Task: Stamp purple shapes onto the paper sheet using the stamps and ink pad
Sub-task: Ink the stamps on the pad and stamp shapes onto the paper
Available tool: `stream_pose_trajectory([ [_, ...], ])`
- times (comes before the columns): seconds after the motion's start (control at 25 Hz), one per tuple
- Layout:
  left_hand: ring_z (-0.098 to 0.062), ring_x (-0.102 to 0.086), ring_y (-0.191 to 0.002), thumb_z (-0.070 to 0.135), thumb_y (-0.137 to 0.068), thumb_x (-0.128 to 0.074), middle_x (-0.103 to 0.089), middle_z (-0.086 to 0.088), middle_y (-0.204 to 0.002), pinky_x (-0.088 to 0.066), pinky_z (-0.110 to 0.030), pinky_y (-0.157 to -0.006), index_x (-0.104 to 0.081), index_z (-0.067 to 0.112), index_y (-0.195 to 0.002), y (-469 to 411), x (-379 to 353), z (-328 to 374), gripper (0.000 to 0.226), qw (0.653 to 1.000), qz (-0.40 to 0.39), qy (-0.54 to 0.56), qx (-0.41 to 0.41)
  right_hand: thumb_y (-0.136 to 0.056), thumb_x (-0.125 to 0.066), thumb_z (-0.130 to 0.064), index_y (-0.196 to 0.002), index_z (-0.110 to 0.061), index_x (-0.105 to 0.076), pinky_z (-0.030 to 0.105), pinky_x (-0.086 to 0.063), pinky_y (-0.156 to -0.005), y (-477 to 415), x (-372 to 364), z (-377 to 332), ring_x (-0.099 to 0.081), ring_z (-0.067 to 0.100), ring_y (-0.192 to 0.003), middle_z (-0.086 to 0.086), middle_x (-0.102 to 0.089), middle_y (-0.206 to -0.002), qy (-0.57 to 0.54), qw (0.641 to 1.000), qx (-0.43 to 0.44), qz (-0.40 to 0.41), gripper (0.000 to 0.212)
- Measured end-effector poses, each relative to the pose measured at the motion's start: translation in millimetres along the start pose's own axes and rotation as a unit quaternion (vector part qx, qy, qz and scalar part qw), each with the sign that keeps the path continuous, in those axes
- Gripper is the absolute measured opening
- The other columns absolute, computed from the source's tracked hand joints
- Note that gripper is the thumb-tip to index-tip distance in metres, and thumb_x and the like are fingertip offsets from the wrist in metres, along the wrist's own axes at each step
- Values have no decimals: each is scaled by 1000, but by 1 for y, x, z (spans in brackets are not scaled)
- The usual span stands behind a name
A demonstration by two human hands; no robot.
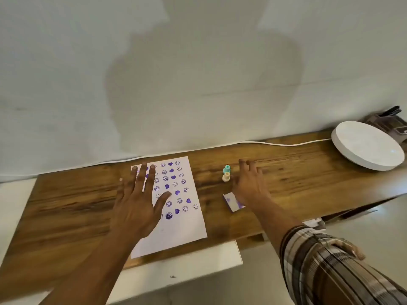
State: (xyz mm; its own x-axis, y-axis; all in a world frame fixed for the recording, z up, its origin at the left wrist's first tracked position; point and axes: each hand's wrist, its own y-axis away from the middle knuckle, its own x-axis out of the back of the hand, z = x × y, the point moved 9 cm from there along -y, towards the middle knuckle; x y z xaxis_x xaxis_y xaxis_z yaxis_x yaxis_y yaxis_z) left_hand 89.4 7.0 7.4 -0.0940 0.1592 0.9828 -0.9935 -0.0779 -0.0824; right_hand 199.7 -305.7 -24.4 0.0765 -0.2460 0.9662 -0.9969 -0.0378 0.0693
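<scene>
Where the wooden table [297,172] meets the wall: paper sheet [178,225], flat, bearing purple hearts and smileys. Left hand [136,205], fingers spread, palm down over the sheet's left side. Right hand [250,186], fingers apart, empty, over the ink pad [231,204], beside two upright stamps [226,173].

Both hands are reaching forward palm-down and holding nothing, the left hand [135,203] spreading its fingers [151,179] wide on a bare forearm, the right hand [250,186] stretching out with fingers loosely fanned, its arm showing a rolled plaid sleeve [326,260] near the elbow.
</scene>
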Motion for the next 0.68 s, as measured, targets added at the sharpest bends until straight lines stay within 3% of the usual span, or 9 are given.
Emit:
stream_pose_trajectory([
  [0.16,-19,8,-159,74,-96,-14,3,3,-173,-3,-48,-128,3,26,-163,-7,-24,-2,84,1000,21,-7,-17,-95,-74,-21,-151,-22,-47,46,-50,-106,-29,-15,31,-47,35,-140,12,-42,-160,6,996,-87,-30,62],
  [0.28,-14,13,-157,74,-97,-13,5,5,-172,-5,-47,-128,5,26,-163,-15,-37,4,83,999,13,-4,-31,-84,-87,-16,-131,-23,-66,36,-59,-88,-38,-23,33,-64,25,-113,6,-64,-134,32,995,-86,-39,52],
  [0.4,-15,12,-158,73,-97,-12,6,5,-172,-5,-47,-128,6,26,-163,-24,-39,18,83,999,4,-8,-47,-83,-87,-12,-126,-22,-69,31,-58,-79,-40,-16,38,-66,22,-103,5,-68,-123,6,995,-103,-15,48],
  [0.68,-16,14,-157,74,-95,-7,12,4,-171,-1,-48,-128,9,25,-163,-42,-8,35,85,999,15,-4,-47,-86,-83,-5,-127,-20,-70,28,-57,-76,-34,25,20,-59,19,-98,5,-59,-132,-117,988,-89,53,46],
])
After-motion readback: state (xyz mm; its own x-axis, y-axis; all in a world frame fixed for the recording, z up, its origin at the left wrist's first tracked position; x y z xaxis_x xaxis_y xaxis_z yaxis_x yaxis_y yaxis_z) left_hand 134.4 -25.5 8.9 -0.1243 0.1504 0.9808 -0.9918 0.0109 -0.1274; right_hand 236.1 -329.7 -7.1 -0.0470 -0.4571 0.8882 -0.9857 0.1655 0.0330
